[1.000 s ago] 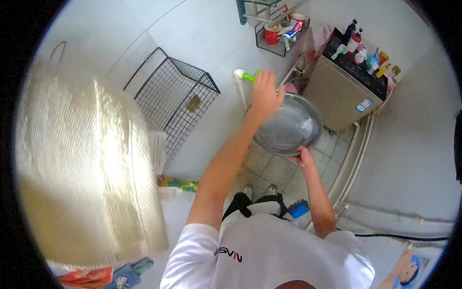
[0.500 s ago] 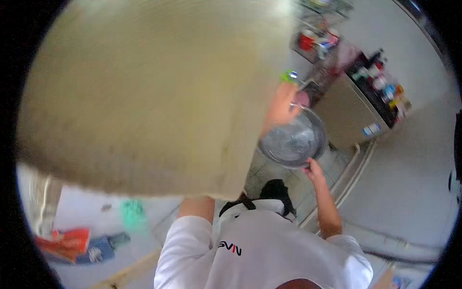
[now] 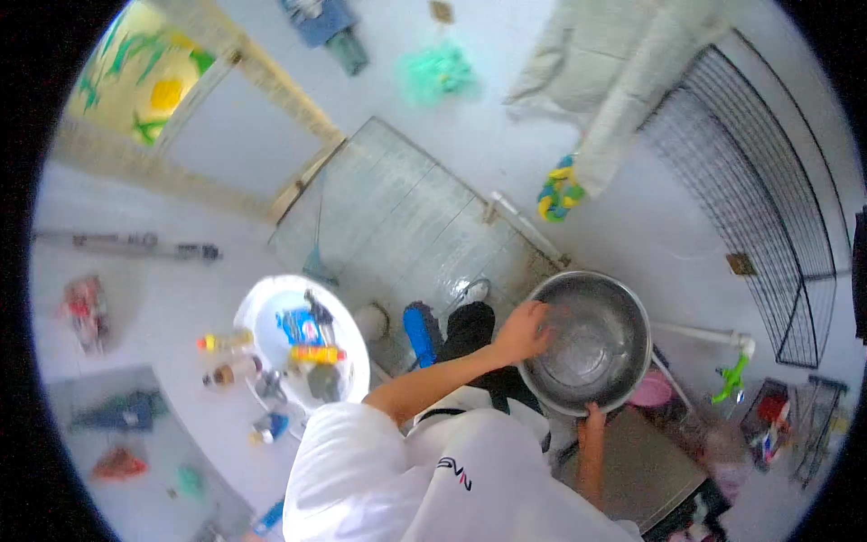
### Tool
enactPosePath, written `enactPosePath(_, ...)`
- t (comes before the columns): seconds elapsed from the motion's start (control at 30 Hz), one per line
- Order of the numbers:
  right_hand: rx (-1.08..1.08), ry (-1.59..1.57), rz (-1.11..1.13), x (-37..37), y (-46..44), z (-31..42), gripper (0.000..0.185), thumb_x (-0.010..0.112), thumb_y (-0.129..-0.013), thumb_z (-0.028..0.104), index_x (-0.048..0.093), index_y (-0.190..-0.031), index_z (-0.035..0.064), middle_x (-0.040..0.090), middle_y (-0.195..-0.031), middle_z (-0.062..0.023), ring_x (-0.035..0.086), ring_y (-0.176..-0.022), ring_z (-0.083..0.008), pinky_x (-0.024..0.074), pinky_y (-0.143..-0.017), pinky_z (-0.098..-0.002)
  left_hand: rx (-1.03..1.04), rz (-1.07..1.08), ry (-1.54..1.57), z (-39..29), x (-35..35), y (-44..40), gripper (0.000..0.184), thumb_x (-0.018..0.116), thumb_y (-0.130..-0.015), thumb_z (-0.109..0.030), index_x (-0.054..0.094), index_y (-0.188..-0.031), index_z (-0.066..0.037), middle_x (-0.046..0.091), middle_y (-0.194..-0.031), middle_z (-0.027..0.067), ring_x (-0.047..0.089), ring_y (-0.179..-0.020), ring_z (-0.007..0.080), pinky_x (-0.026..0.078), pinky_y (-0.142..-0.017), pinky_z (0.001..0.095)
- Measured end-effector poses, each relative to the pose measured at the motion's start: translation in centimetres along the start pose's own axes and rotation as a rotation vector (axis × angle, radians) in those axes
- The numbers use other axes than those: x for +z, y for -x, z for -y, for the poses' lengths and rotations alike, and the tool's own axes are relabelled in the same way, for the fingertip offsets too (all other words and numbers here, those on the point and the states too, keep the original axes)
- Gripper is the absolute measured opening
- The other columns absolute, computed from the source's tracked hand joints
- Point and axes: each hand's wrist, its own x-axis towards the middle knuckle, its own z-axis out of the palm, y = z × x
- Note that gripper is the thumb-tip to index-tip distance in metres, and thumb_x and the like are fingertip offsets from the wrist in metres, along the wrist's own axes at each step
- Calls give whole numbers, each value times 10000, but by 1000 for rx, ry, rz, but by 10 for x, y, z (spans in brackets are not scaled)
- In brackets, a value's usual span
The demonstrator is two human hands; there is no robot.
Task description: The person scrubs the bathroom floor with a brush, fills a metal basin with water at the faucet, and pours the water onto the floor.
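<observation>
A round metal basin [image 3: 591, 348] is held tilted in front of my body, its inside facing up and holding a little liquid or a wet shine. On its left rim lies my left hand [image 3: 526, 332], fingers bent over the edge to the inside. My right hand [image 3: 592, 423] grips the near rim, thumb on top and the other fingers hidden beneath the basin.
A white sink [image 3: 352, 339] with bottles and packets stands at the left. Right of the basin are a green-handled tap [image 3: 731, 378], a pink basin [image 3: 650, 390] and a wire rack [image 3: 777, 199]. A washing machine [image 3: 632, 470] is below; a doorway sill [image 3: 312, 176] lies beyond.
The view has swung round to the left, bringing the sink and doorway into sight. The pale hanging cloth no longer blocks the view. My left hand has left the tap's side and is on the basin rim.
</observation>
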Motion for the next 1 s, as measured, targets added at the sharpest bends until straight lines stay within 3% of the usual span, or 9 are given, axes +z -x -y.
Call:
enactPosePath(0.23, 357, 338, 272, 74, -111, -4, 337, 479, -747, 69, 466, -1074, -14, 499, -1024, -79, 477, -937, -250, 392, -840, -364, -385, -544, 13, 34, -26, 75, 314, 563, -749, -99, 473, -1022, 26, 508, -974, 202, 496, -936, 360, 412, -799, 383)
enactPosePath(0.33, 221, 538, 299, 201, -108, -25, 335, 451, -790, 82, 456, -1104, -35, 502, -1045, -98, 487, -931, -244, 386, -852, -358, -528, -686, 92, 53, -39, 96, 282, 556, -764, -91, 479, -1011, 20, 516, -951, 194, 526, -884, 343, 435, -755, 367)
enactPosePath(0.43, 352, 585, 442, 262, -193, -87, 343, 431, -826, 110, 435, -1130, -49, 475, -1127, -129, 484, -965, -266, 410, -821, -361, -632, -758, 150, 65, -44, 118, 274, 569, -768, -83, 482, -1009, 13, 525, -920, 161, 565, -805, 272, 457, -693, 322)
enactPosePath(0.63, 301, 906, 379, 483, -210, -196, 463, 372, -854, 147, 269, -1249, -71, 356, -1247, -235, 431, -1082, -377, 503, -776, -453, -894, -785, 380, 86, -66, 141, 334, 584, -763, -79, 474, -1064, 13, 526, -952, 149, 566, -838, 234, 454, -743, 304)
enactPosePath(0.7, 356, 959, 365, 521, -314, -277, 469, 374, -854, 174, 278, -1240, -76, 355, -1243, -242, 442, -1073, -379, 523, -704, -461, -1005, -809, 456, 101, -77, 144, 332, 576, -772, -88, 470, -1071, 10, 532, -959, 144, 567, -868, 223, 447, -765, 313)
enactPosePath(0.83, 149, 1234, 588, 646, -275, -331, 469, 406, -823, 179, 312, -1197, -87, 407, -1177, -255, 479, -1002, -420, 527, -643, -489, -1173, -880, 531, 136, -78, 149, 333, 579, -779, -102, 470, -1070, 16, 509, -987, 151, 561, -880, 223, 452, -760, 317)
enactPosePath(0.9, 80, 1320, 467, 691, -256, -362, 480, 427, -792, 134, 299, -1193, -96, 373, -1199, -269, 482, -980, -447, 521, -631, -512, -1205, -932, 576, 148, -73, 149, 336, 579, -780, -103, 468, -1074, 14, 505, -992, 153, 561, -883, 226, 453, -761, 319)
enactPosePath(0.97, 212, 1539, 788, 724, -285, -381, 563, 458, -765, 115, 214, -1227, -95, 293, -1259, -268, 477, -984, -452, 521, -625, -519, -1236, -977, 612, 154, -73, 147, 339, 578, -781, -105, 466, -1078, 12, 502, -997, 154, 561, -886, 229, 454, -762, 320)
enactPosePath(1.0, 49, 1539, 611, 734, -276, -384, 616, 468, -757, 116, 155, -1246, -90, 291, -1261, -268, 473, -991, -453, 516, -640, -526, -1241, -981, 647, 155, -74, 144, 346, 573, -784, -107, 457, -1087, 14, 510, -994, 144, 561, -884, 215, 447, -772, 315)
